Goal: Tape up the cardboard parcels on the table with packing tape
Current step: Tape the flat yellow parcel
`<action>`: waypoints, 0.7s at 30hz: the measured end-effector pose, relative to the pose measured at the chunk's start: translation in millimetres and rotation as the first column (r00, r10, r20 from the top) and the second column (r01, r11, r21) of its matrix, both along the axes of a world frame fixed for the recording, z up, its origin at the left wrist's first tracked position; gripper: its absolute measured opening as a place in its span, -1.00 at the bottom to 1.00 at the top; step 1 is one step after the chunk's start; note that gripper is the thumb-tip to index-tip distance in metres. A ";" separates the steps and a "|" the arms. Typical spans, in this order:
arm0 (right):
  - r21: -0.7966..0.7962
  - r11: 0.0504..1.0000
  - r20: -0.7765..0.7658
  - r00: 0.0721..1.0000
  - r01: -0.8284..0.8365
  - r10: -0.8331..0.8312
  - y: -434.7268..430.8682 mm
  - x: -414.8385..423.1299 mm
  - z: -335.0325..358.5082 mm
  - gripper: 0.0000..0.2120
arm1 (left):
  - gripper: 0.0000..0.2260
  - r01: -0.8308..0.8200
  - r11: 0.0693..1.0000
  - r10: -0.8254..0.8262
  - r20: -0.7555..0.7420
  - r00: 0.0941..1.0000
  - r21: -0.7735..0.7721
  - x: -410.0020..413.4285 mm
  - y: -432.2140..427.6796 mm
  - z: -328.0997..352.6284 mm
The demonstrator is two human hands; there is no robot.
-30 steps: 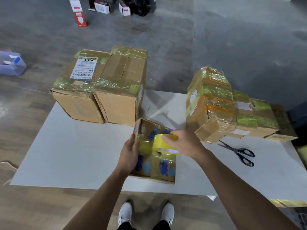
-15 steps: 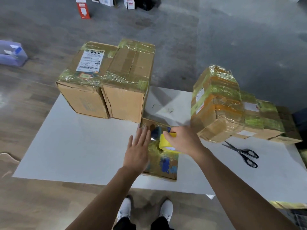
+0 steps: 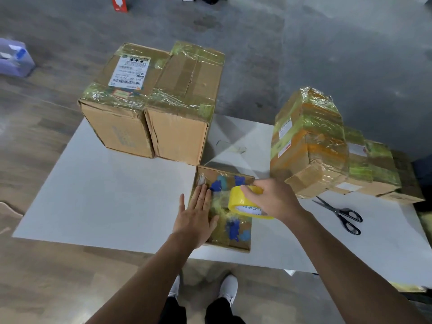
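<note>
A small flat cardboard parcel (image 3: 236, 235) with blue patches lies at the near edge of the white table (image 3: 105, 202). My left hand (image 3: 196, 216) presses flat on its left side, fingers straight. Over the parcel's right part, my right hand (image 3: 271, 199) grips a yellow roll of packing tape (image 3: 240, 202). Two large taped boxes (image 3: 159, 106) stand at the back left. A pile of taped parcels (image 3: 322, 146) sits at the right.
Black scissors (image 3: 343, 213) lie on the table right of my right hand. On the floor beyond are a purple bin (image 3: 14, 59) at the far left and a red carton (image 3: 119, 3) at the top. My white shoes (image 3: 229, 288) show below the table edge.
My left hand went from gripping the parcel's left edge to lying flat on top of it. The parcel, tilted up before, now lies flat. My right hand keeps hold of the tape roll.
</note>
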State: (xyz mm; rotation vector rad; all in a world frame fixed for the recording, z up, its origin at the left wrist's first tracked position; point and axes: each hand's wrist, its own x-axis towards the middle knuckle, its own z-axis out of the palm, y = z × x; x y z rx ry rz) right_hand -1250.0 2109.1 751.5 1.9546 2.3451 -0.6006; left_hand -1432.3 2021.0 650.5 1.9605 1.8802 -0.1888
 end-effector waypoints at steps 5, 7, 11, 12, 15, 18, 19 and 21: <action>0.155 0.986 0.050 0.997 -0.059 0.052 -2.8 -15.9 -2.9 -0.48 | -0.41 0.023 0.996 -0.021 -0.020 1.000 0.083 19.6 2.4 9.6; 0.098 0.994 -0.004 0.998 -0.055 0.056 -0.8 -12.0 -4.3 -0.48 | -0.38 0.061 0.995 -0.064 0.042 0.997 0.075 22.6 -2.6 3.9; -0.071 0.996 -0.213 0.976 -0.051 0.035 1.9 2.9 -2.6 -0.49 | -0.36 0.066 0.996 -0.069 0.045 0.997 0.057 18.8 -3.9 -3.1; -0.084 0.996 -0.204 0.979 -0.042 0.024 1.7 4.6 -0.8 -0.49 | -0.36 0.068 0.996 -0.071 0.046 0.996 0.056 19.6 -3.1 -2.2; -0.059 0.998 -0.099 0.995 -0.024 0.019 3.1 7.3 3.0 -0.49 | -0.36 0.070 0.996 -0.072 0.045 0.996 0.046 19.9 -3.5 0.1; 0.001 0.999 -0.015 0.999 -0.047 0.047 3.6 4.1 0.8 -0.49 | -0.35 0.061 0.998 -0.061 0.024 0.998 0.026 21.2 -1.8 4.9; 0.023 0.998 0.018 0.998 -0.061 0.061 4.0 0.5 -0.6 -0.49 | -0.35 0.050 0.998 -0.050 0.019 0.999 0.028 24.4 -0.5 7.3; 0.083 0.992 0.068 0.994 -0.096 0.090 4.0 -5.2 -2.1 -0.49 | -0.35 0.040 0.998 -0.041 0.030 0.999 0.058 33.2 2.2 11.6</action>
